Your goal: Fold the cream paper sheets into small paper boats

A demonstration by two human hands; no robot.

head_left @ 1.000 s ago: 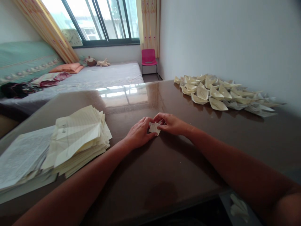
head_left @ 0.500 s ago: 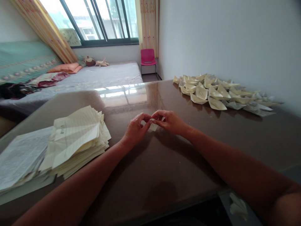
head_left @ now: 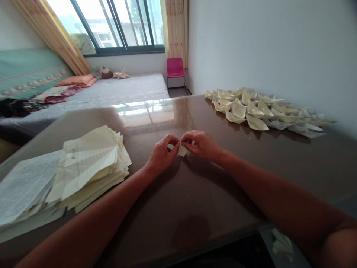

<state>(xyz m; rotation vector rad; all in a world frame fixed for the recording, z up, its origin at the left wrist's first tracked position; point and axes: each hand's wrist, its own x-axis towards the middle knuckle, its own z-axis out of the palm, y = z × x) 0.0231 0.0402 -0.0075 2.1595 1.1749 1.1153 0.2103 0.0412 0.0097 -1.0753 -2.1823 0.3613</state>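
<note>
A small piece of folded paper [head_left: 182, 150] is pinched between both hands over the middle of the brown table [head_left: 167, 201]. My left hand [head_left: 164, 152] is closed on its left side, thumb and fingertips together. From the right, my right hand [head_left: 200, 143] pinches the same paper, its fingertips almost touching the left ones. Fingers cover the paper's upper part; a pale lower corner shows beneath them. To the left of my hands lies a thick stack of cream paper sheets [head_left: 89, 160]. Many folded paper boats [head_left: 235, 111] are heaped at the far right.
Grey printed sheets [head_left: 28, 186] lie by the left table edge, partly under the cream stack. A bed [head_left: 122, 87] and a pink chair [head_left: 175, 68] stand beyond the table. A wall [head_left: 264, 48] runs along the right. Crumpled pale paper [head_left: 282, 243] is below the front edge.
My fingertips have shifted slightly on the folded paper, and a little more of its lower part shows. The arms and the stacks stay in place.
</note>
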